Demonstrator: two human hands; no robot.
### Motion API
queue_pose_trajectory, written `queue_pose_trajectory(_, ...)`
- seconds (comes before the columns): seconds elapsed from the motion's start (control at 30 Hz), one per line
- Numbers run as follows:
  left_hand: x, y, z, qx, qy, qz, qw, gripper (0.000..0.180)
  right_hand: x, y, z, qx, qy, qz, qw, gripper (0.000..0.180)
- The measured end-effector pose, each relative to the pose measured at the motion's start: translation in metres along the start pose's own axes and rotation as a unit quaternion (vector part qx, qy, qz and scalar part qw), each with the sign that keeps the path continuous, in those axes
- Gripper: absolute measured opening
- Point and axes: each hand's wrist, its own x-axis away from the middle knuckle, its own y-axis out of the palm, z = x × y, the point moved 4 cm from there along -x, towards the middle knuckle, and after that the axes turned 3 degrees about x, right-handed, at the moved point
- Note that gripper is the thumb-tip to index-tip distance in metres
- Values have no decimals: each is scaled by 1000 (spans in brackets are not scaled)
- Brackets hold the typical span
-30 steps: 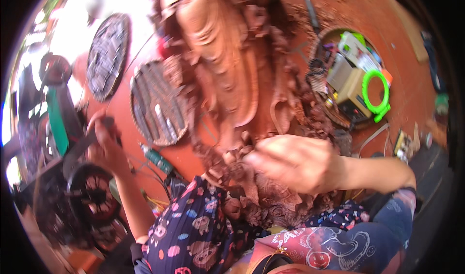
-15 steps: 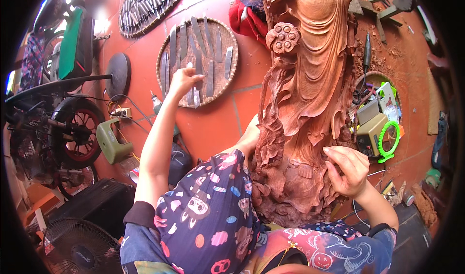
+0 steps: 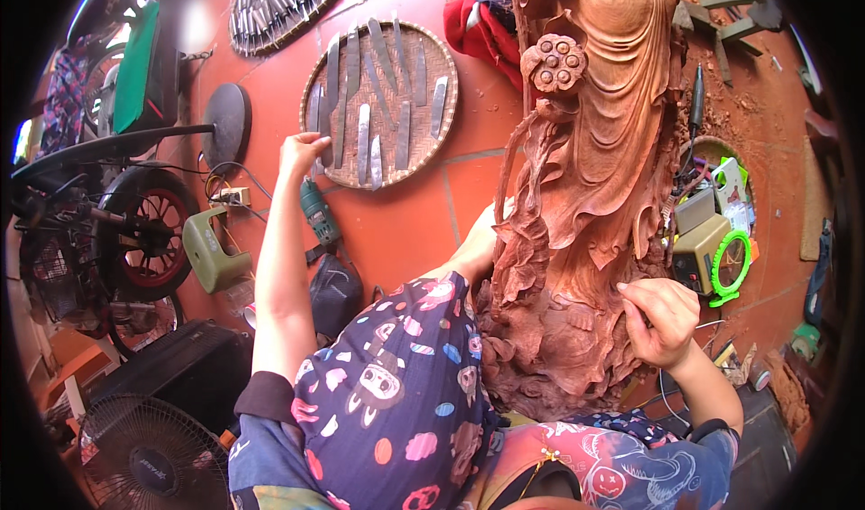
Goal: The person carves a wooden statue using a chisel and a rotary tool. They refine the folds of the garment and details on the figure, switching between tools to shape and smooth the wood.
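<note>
A tall reddish-brown carved wooden statue (image 3: 595, 195) lies across my lap and the red tiled floor. My right hand (image 3: 662, 321) rests against its lower right side with fingers curled; I see nothing in it. My left arm stretches out to a round woven tray (image 3: 441, 55) holding several flat metal chisels (image 3: 363, 132). My left hand (image 3: 302, 150) touches the tray's left rim, fingers spread beside the outermost chisels. My patterned trouser knee (image 3: 396, 393) fills the lower middle.
A green power tool (image 3: 315, 213) and a dark bag lie under my left arm. Further left are a black disc (image 3: 225, 122), a green stool (image 3: 212, 249), a motorbike wheel (image 3: 149, 231) and a fan (image 3: 153, 465). A second chisel tray (image 3: 279, 5) lies beyond. A basket of tools (image 3: 712, 240) sits right.
My left arm swung from the lower left up to the chisel tray and now touches its rim. My right hand stayed on the carving. The view has shifted over the statue.
</note>
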Motion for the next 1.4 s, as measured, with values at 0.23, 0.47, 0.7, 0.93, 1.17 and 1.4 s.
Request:
queue_pose_trajectory(0.23,6,38,12,-81,-16,-23,996,41,0,4,-3,0,-1,-3,1000,21)
queue_pose_trajectory(0.47,0,41,31,-217,49,85,971,40,5,1,-2,9,1,10,1000,21)
queue_pose_trajectory(0.7,-2,43,3,-262,79,71,959,40,7,6,7,-10,0,37,999,17)
queue_pose_trajectory(0.93,12,23,33,-130,-7,64,989,36,13,2,6,-43,-14,55,997,19)
queue_pose_trajectory(1.17,102,-52,171,244,183,-72,950,11,-21,-27,13,-214,110,78,968,32)
queue_pose_trajectory(1.4,311,1,360,72,470,-295,829,21,-65,-15,4,-498,249,-78,827,80)
